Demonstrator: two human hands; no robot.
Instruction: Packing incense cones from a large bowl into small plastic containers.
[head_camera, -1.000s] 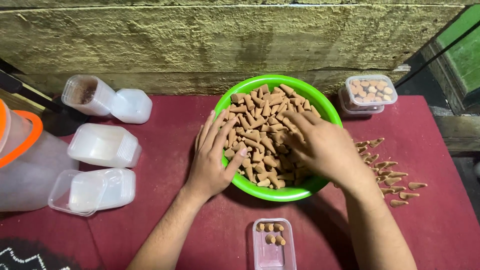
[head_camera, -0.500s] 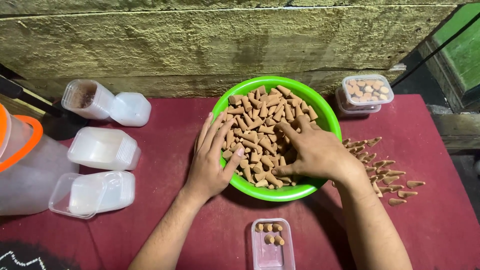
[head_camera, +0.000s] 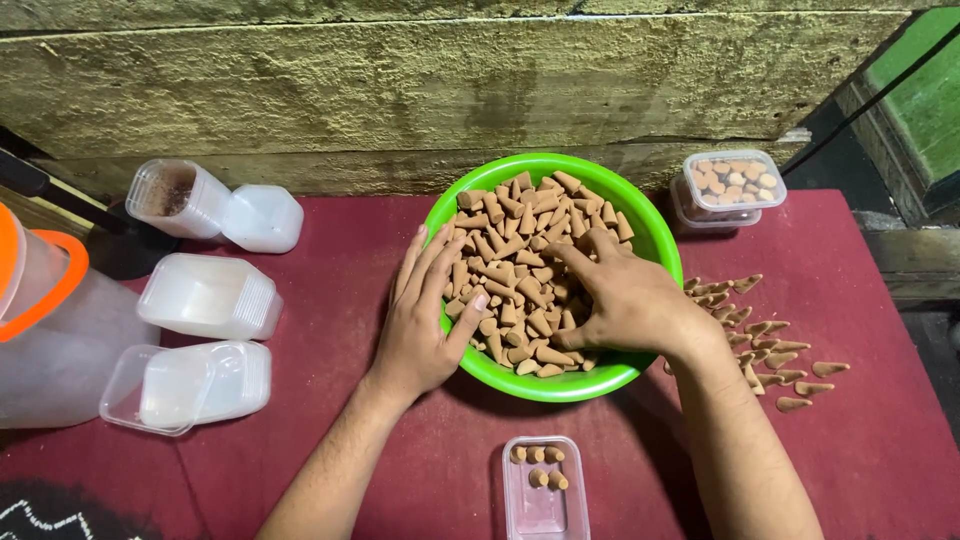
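The right hand (head_camera: 625, 305) lies grip-apart, fingers spread over brown cone-shaped pellets (head_camera: 520, 265) heaped in a round green plastic bowl (head_camera: 650, 225), while the left hand (head_camera: 425, 320), also open, braces the bowl's near-left rim.

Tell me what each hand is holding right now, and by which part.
Left hand steadies the green bowl at its left rim. Right hand rests in the brown cones; whether it grips any cannot be told.
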